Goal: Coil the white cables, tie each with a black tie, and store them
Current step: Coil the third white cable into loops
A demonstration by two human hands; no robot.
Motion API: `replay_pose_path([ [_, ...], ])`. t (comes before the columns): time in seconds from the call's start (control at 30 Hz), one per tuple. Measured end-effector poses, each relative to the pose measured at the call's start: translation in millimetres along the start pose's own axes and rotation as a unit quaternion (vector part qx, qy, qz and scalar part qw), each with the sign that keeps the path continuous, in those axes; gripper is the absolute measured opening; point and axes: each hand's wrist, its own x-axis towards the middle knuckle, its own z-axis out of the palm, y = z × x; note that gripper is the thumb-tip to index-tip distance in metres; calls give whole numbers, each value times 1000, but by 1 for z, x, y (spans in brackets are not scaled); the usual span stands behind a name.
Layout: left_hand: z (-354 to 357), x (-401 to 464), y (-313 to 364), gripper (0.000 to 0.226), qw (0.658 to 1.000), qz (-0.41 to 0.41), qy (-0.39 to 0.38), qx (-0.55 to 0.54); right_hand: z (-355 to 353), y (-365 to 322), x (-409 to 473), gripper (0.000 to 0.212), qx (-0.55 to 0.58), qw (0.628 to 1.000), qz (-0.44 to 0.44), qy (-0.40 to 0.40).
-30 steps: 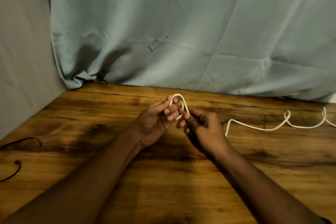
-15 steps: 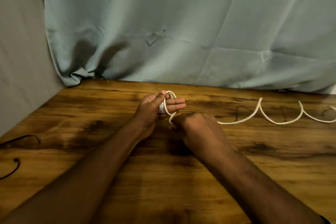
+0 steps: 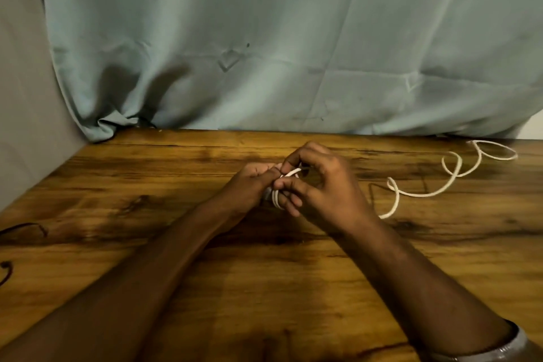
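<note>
A white cable trails in loose curls across the wooden table from the far right toward my hands. Its near end is wound in a small coil around the fingers of my left hand, which is closed on it. My right hand pinches a strand of the cable at the top of the coil, its fingers curled over my left fingertips. A thin black tie lies on the table at the far left, with another black piece at the left edge.
A pale green curtain hangs along the table's back edge. A grey wall borders the table on the left. A silver bracelet sits on my right wrist.
My right hand has come up over the left fingers, laying another turn on the coil. The loose cable on the right has been drawn in and its curls have shifted.
</note>
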Motion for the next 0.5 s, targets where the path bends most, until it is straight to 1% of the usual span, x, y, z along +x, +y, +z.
replay_pose_path([
  [0.1, -2, 2, -2, 37, 1000, 4, -12, 3, 5, 5, -1, 18, 92, 993, 73, 18],
  [0.17, -4, 2, -2, 42, 1000, 0, -11, 12, 6, 9, -2, 20, 165, 979, 121, 5],
  [0.23, -4, 2, -2, 44, 999, 4, -23, 31, 8, 13, -3, 22, 247, 959, 135, -21],
  [0.3, -4, 1, -1, 42, 999, 2, -24, 42, 10, 14, -4, 23, 310, 939, 146, -42],
  [0.33, -4, 0, -1, 41, 999, -2, -19, 37, 10, 15, -4, 22, 323, 933, 149, -44],
  [0.4, -4, 1, -1, 39, 1000, -8, -11, 15, 10, 15, -4, 22, 320, 935, 150, -36],
  [0.5, -4, 1, -2, 35, 1000, -24, -15, -12, 11, 18, -3, 31, 318, 935, 152, -21],
])
